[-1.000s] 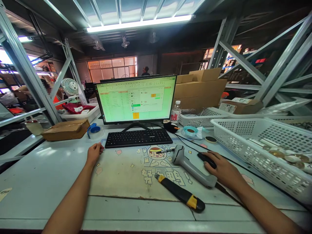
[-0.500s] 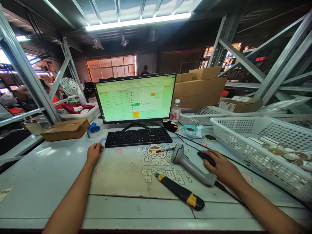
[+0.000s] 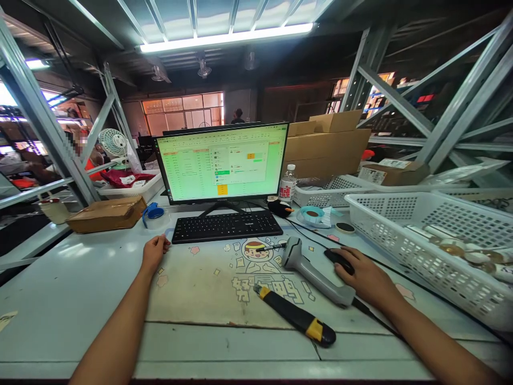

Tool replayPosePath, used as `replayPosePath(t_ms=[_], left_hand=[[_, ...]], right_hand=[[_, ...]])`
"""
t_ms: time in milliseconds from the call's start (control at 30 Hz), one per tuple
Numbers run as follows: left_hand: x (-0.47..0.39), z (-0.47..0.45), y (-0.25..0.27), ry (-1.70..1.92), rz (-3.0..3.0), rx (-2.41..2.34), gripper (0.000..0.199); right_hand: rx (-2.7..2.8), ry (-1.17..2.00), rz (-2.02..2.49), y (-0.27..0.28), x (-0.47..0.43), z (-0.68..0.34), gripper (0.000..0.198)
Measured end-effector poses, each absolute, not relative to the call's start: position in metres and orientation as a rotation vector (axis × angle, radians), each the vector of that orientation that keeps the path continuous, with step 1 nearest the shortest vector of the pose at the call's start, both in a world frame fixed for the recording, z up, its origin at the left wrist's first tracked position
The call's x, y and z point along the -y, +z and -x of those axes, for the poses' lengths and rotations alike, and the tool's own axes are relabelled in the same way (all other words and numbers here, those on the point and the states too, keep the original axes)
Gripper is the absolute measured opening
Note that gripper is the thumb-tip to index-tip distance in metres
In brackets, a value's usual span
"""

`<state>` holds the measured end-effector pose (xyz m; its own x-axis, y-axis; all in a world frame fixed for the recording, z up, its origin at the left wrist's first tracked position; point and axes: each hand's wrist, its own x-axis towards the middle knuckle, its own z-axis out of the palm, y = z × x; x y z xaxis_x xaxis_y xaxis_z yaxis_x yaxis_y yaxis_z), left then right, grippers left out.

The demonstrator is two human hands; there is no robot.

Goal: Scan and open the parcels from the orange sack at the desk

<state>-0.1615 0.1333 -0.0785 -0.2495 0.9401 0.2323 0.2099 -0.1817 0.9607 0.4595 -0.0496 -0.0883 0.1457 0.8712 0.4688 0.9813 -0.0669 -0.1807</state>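
"What was the right hand (image 3: 366,275) doing when you watched from far away?"

"I saw it lying over the black mouse (image 3: 336,259). Its fingers were a bit bent and had hold of the mouse, which sat on the right part of the pale mat (image 3: 192,294)."

"And the left hand (image 3: 153,254)?"

"I saw it by the mat's left edge, just beside the left end of the black keyboard (image 3: 226,226). Its fingers were curled in, about halfway. I couldn't see inside, so I couldn't tell if it held anything."

"What was close to the mouse?"

"A grey scanner (image 3: 316,275) lay slanted between the mouse and the black and yellow knife (image 3: 296,315). A thin pen (image 3: 272,247) lay by the scanner's head."

"What was further back?"

"I saw a lit screen (image 3: 224,166) behind the keyboard, and a bottle (image 3: 287,184) stood by its right side. A white basket (image 3: 401,240) was on the right, with white and brown things in it. On the left, a brown box (image 3: 108,214) was near some blue tape (image 3: 154,212)."
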Motion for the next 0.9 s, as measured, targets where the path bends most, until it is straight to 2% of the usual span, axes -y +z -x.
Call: replayPosePath(t_ms=[700, 900], left_hand=[[-0.138, 0.165, -0.083, 1.439, -1.501, -1.524, 0.06], [-0.126, 0.145, -0.077, 1.413, -1.772, -1.597, 0.043]], right_hand=[[1.741, -0.309, 2.014, -0.076, 0.054, -0.45, 0.053], [1.721, -0.319, 2.0, -0.081, 0.051, -0.451, 0.051]])
